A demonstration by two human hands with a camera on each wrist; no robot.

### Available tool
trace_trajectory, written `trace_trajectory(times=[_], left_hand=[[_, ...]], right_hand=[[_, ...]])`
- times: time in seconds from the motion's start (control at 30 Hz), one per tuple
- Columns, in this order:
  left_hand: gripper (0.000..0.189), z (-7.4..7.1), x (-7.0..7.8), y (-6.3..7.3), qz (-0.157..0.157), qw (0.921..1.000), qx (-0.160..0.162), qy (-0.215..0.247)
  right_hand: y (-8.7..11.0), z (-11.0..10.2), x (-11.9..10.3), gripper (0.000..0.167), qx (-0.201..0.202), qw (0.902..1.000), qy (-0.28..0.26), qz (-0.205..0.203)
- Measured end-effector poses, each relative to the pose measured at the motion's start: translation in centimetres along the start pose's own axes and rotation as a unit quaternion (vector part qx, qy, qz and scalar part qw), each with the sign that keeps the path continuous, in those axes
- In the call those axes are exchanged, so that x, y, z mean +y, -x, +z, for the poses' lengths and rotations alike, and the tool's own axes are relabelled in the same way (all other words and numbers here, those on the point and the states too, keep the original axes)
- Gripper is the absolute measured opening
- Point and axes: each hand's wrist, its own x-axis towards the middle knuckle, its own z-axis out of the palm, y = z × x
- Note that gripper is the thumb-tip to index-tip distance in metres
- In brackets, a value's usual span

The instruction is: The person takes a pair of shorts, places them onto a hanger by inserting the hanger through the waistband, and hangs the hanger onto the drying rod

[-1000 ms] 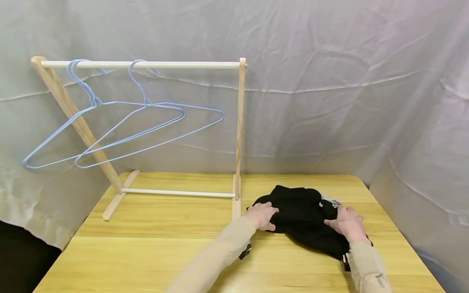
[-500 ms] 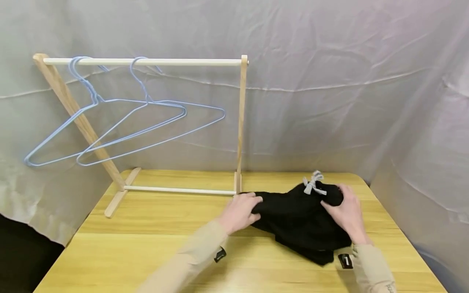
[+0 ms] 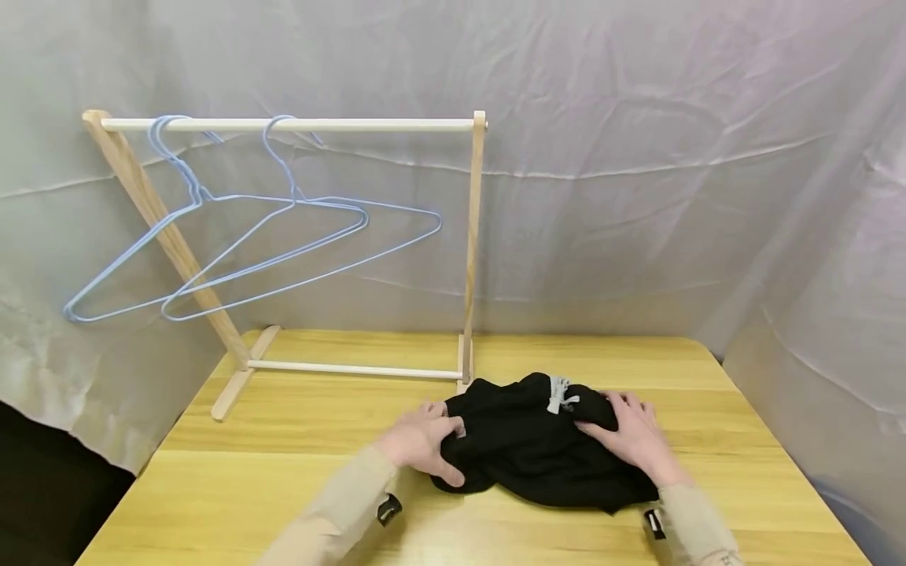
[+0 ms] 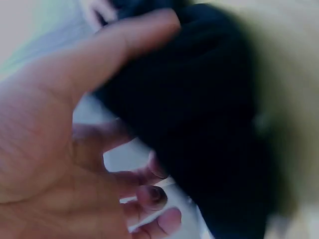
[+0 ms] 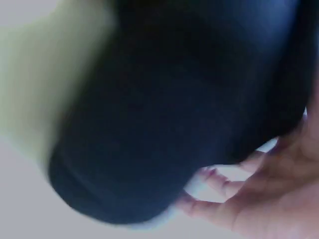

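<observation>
Black shorts [image 3: 524,448] lie bunched on the table, with a pale drawstring [image 3: 561,395] tied at the waistband. My left hand [image 3: 422,444] grips their left end, thumb in front and fingers at the far edge. In the left wrist view, the thumb [image 4: 134,40] overlaps the dark cloth [image 4: 199,99], while the other fingers curl behind it. At the right end of the waistband, my right hand [image 3: 637,436] holds the fabric between thumb and fingers. Blurred black cloth [image 5: 149,114] fills most of the right wrist view, partly hiding those fingers.
A wooden rack [image 3: 473,236] stands at the back left of the table [image 3: 318,487], its foot close behind the shorts. Several blue wire hangers [image 3: 283,206] hang from its white rail [image 3: 375,125]. Grey curtains [image 3: 602,196] enclose the table.
Both hands have moved left and the shorts with them. The waistband, raised half a second ago, sits lower now, and the drawstring has shifted left. The rack's hangers hang as before.
</observation>
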Motion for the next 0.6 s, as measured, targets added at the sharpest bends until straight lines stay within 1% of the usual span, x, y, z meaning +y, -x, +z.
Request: trace_trajectory(times=[0.07, 0.13, 0.2, 0.23, 0.3, 0.4, 0.43, 0.53, 0.6], left_hand=[[0.053, -0.8, -0.1, -0.3, 0.027, 0.9984, 0.008, 0.049], [0.05, -1.8, 0.2, -0.9, 0.045, 0.9944, 0.016, 0.094], [0.046, -2.4, 0.7, -1.8, 0.057, 0.9919, 0.018, 0.112], [0.045, -2.6, 1.1, -2.4, 0.063, 0.9917, 0.016, 0.112], [0.044, -2.8, 2.0, -3.6, 0.067, 0.9926, 0.0, 0.101], [0.047, -2.7, 3.4, -5.6, 0.071, 0.9948, -0.026, 0.068], [0.048, -2.7, 3.8, -6.2, 0.069, 0.9953, -0.033, 0.059], [0.05, -2.2, 4.8, -8.2, 0.046, 0.9968, -0.053, 0.039], [0.051, -1.8, 5.2, -9.3, 0.03, 0.9967, -0.067, 0.035]], right_hand=[[-0.1, -0.5, 0.5, 0.077, 0.01, 0.9998, -0.015, -0.004], [-0.2, -1.3, 1.2, 0.072, 0.018, 0.9987, -0.042, -0.021], [-0.3, -2.0, 1.8, 0.064, 0.019, 0.9966, -0.071, -0.037], [-0.5, -2.3, 2.2, 0.06, 0.02, 0.9954, -0.081, -0.047], [-0.6, -2.8, 3.1, 0.052, 0.022, 0.9934, -0.093, -0.064], [-0.9, -3.2, 4.3, 0.045, 0.009, 0.9936, -0.086, -0.073], [-0.9, -3.2, 4.6, 0.044, 0.002, 0.9939, -0.083, -0.073], [-1.1, -3.3, 5.3, 0.044, -0.042, 0.9942, -0.081, -0.058], [-1.1, -3.1, 5.6, 0.045, -0.069, 0.9923, -0.085, -0.058]])
